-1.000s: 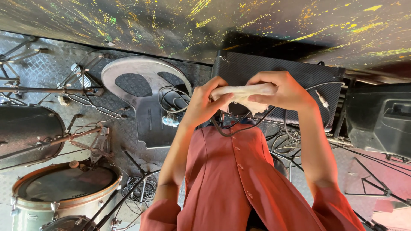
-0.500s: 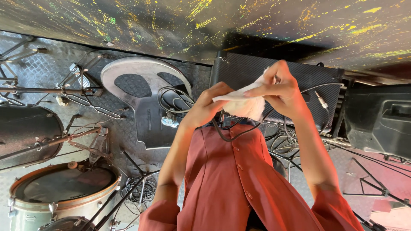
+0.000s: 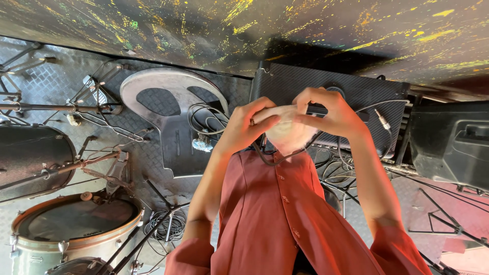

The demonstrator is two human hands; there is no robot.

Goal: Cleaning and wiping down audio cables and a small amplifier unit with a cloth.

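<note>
While both hands meet in front of the red shirt (image 3: pixel 275 214), the step in hand looks like bunching or folding up a pale soft cloth (image 3: pixel 288 137). The cloth does not lie on anything. It is up in the air between the two hands, above the metal floor (image 3: pixel 153 158) and in front of the long black speaker box (image 3: pixel 367 91). The left hand (image 3: pixel 244 130) holds the cloth's left side, with the thumb on top and the fingers curled close under it. The right hand (image 3: pixel 331 114) comes over the top, and its fingers (image 3: pixel 310 97) are bent and pinch the upper edge. Both grips look narrow and tight on the cloth, not wide. I think the next move calls for a firm pinch from one hand while the other takes a new hold, so the soft cloth does not slip or fall open. Both arms are bent at the elbows and reach out from the shoulders, so the wrists come near each other. A drum (image 3: pixel 71 224) stands by the floor's lower left corner, well apart from the hands. A flat grey plate (image 3: pixel 168 102) lies left of them.
</note>
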